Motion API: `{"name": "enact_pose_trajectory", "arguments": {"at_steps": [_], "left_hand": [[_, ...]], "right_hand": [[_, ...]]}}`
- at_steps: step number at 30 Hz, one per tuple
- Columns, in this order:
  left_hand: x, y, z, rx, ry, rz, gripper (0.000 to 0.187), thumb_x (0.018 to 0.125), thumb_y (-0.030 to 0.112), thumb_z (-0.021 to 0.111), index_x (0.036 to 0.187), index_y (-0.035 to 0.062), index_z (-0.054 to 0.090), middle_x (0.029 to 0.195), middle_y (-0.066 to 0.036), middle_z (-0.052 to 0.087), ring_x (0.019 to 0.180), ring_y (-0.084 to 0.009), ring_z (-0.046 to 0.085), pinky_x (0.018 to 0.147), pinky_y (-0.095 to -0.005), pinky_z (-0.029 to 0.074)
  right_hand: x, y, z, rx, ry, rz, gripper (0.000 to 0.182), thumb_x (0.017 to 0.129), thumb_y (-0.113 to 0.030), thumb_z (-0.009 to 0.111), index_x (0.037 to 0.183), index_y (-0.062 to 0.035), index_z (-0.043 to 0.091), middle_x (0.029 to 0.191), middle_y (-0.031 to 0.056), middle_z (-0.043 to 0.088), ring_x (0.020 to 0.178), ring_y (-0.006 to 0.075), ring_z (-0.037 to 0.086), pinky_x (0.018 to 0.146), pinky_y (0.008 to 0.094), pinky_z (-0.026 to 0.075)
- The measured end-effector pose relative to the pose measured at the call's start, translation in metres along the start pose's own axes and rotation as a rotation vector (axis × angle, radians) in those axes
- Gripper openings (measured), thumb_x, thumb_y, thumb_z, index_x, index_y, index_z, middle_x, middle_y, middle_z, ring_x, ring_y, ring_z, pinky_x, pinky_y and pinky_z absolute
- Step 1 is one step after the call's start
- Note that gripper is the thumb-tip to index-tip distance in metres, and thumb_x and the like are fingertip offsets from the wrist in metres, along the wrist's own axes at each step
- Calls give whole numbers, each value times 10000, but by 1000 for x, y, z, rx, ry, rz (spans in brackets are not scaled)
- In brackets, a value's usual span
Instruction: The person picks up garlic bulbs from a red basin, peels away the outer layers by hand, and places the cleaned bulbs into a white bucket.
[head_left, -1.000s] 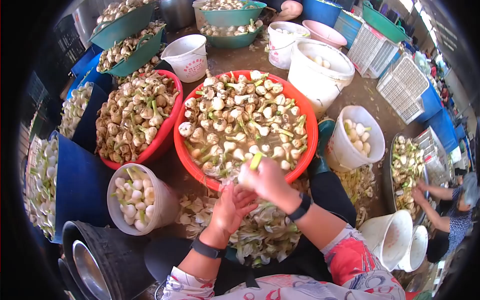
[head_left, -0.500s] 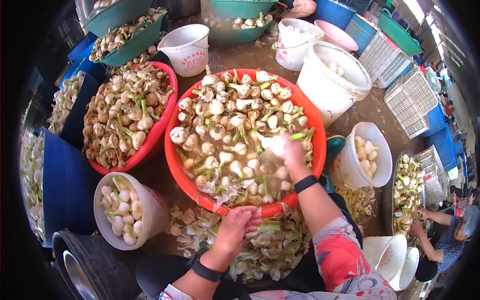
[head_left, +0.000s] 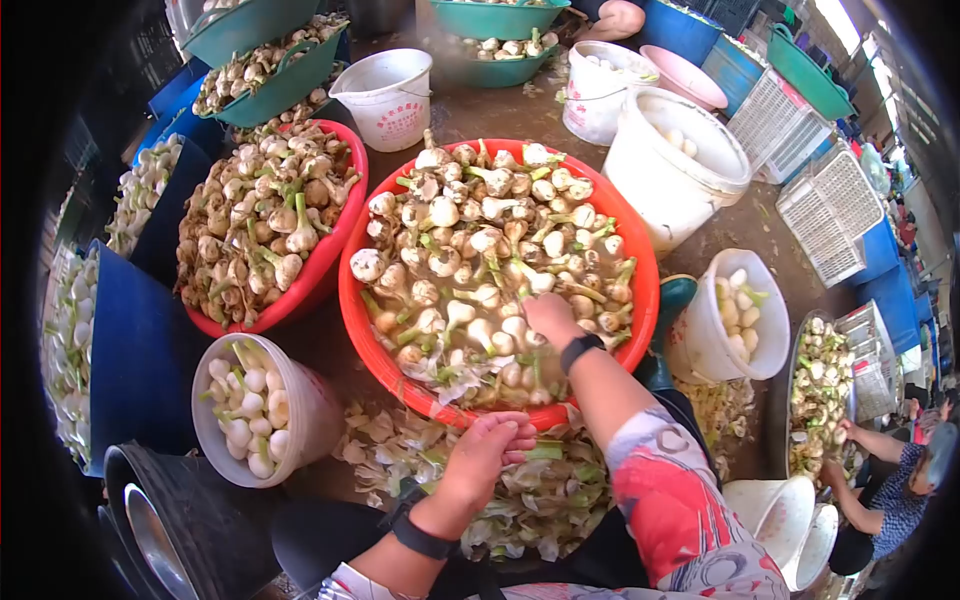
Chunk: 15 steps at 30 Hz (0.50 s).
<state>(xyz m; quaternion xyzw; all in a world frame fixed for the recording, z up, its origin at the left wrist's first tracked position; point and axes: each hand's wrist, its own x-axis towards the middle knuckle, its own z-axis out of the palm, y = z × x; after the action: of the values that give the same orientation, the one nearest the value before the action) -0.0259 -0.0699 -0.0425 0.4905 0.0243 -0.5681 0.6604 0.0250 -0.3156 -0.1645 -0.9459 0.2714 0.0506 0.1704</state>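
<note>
A big orange-red tub (head_left: 648, 290) in front of me holds many garlic bulbs (head_left: 443, 211) with short stalks, lying in murky water with loose peel. My right hand (head_left: 553, 320) reaches into it from the right, its fingers closed at a pale garlic bulb (head_left: 538, 278); the fingertips are partly hidden. Just outside the tub's near rim is my left hand (head_left: 488, 452), fingers loosely bent and apart, with nothing visible in it. Beneath it lies a heap of garlic peelings (head_left: 550, 500).
A red tub (head_left: 358, 190) of unwashed garlic stands at the left. White buckets (head_left: 325, 425) of cleaned bulbs flank me, one more (head_left: 680, 340) at the right. A large white bucket (head_left: 640, 190) stands behind. Another person (head_left: 895, 490) works at the far right.
My right hand has moved left and toward me within the tub; the blurred white bulb by it is no longer seen there. My left hand has stayed by the rim. The view has shifted slightly.
</note>
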Motion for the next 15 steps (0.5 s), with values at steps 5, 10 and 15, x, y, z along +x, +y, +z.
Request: {"name": "enact_pose_trajectory", "arguments": {"at_steps": [5, 10, 15], "left_hand": [[4, 8, -8, 21, 39, -29, 264, 843, 186, 435, 1041, 18, 483, 947, -73, 572, 827, -145, 553, 730, -249, 434], [9, 18, -10, -34, 80, 27, 295, 841, 200, 447, 1074, 19, 457, 894, -67, 575, 762, -129, 557, 660, -228, 443], [6, 39, -12, -368, 18, 100, 461, 853, 411, 419, 1139, 49, 404, 814, -73, 579, 622, -157, 548, 520, -235, 422]], "right_hand": [[51, -2, 42, -42, -269, 84, 325, 813, -243, 406, 876, -4, 617, 904, 206, 582, 868, 343, 555, 742, 414, 442], [11, -22, -16, 951, -293, 574, 317, 824, -235, 422, 594, -25, 476, 511, 68, 504, 404, 146, 496, 354, 290, 373], [-128, -77, -59, 842, 95, 23, 260, 828, -157, 470, 1027, 9, 486, 677, 117, 565, 521, 178, 557, 483, 288, 440]]}}
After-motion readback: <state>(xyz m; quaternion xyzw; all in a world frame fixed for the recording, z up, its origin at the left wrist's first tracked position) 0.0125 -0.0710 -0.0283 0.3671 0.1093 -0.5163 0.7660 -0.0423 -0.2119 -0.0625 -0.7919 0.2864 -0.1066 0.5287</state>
